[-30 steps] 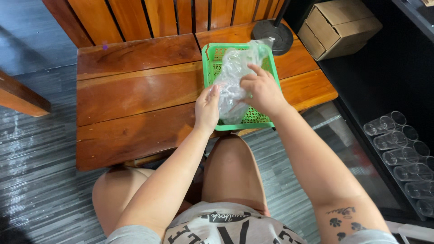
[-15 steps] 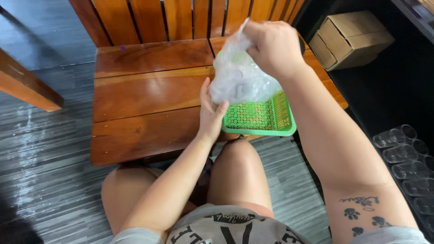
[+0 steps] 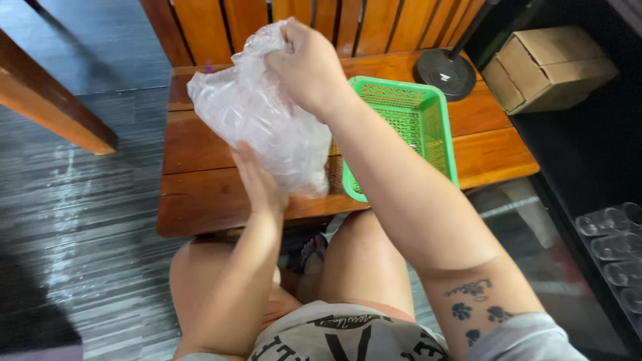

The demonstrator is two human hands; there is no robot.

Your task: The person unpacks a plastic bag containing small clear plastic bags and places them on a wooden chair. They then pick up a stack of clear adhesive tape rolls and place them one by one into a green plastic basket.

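A clear crumpled plastic bag (image 3: 257, 117) with small clear items inside hangs above the wooden bench (image 3: 200, 200). My right hand (image 3: 307, 67) grips its gathered top. My left hand (image 3: 257, 180) supports the bag from below with the palm and fingers against its underside. A green plastic mesh basket (image 3: 428, 113) lies on the bench just right of the bag, partly hidden behind my right forearm.
The bench has a slatted wooden back. A black round stand base (image 3: 445, 70) sits at its far right. A cardboard box (image 3: 548, 67) stands on the right, and clear plastic cups (image 3: 612, 234) lie on a dark shelf at the lower right. A wooden beam (image 3: 47, 100) crosses at left.
The bag has been lifted out of the green basket and carried left and up. My left hand moved from the basket's edge to under the bag.
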